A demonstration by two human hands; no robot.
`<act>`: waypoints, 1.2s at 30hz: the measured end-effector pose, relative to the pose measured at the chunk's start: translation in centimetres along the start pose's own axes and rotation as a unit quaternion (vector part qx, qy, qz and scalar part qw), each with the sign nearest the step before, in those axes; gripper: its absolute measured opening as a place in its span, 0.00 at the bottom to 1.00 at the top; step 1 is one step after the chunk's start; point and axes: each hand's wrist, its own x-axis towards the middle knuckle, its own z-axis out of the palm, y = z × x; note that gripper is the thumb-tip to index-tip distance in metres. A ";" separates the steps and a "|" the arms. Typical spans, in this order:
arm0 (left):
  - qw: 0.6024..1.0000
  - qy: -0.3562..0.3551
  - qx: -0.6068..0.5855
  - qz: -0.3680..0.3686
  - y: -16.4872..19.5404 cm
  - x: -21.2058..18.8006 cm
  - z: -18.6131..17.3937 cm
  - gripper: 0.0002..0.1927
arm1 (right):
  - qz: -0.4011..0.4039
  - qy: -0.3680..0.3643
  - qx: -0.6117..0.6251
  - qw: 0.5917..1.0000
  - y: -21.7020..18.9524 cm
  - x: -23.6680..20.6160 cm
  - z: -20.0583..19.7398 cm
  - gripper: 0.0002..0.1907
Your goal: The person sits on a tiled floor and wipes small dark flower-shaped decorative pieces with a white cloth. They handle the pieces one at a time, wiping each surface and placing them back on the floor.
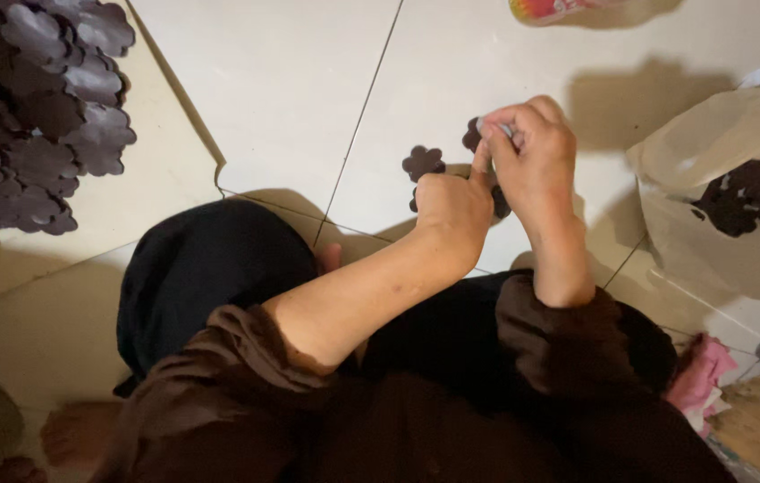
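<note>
Just beneath the fingers, over the pale tiled floor, the person works dark flower-shaped cutouts. To do this well, I'd say keep the pieces pinched firmly and aligned before pressing. The right hand has its fingers curled tight on a small flower cutout at the fingertips; the left hand is clenched, forefinger raised against it. Another loose flower lies left of the fingers, and a heap of flowers sits well apart.

warm, dim indoor light — soft shadows fall up-right on the pale floor tiles, slight blur.
</note>
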 end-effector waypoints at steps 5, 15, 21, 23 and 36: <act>1.000 -0.012 -0.018 -0.003 -0.1 -0.1 -0.5 0.62 | -0.025 0.050 -0.014 0.998 0.0 0.2 0.4 0.04; 0.977 0.208 -0.049 -0.009 -0.2 1.4 1.6 0.42 | 0.043 0.065 0.093 0.993 3.1 0.1 0.9 0.03; 0.925 0.355 -0.135 -0.019 -4.8 3.0 -0.3 0.10 | 0.187 0.115 0.483 0.848 5.9 0.8 -1.8 0.03; 0.888 0.444 -0.123 -0.005 -5.5 3.0 -0.6 0.11 | 0.213 0.121 0.508 0.826 5.9 0.9 -2.2 0.04; 0.831 0.407 -0.380 -0.001 -4.8 4.4 1.0 0.16 | 0.235 0.112 0.566 0.782 4.2 0.9 -2.4 0.05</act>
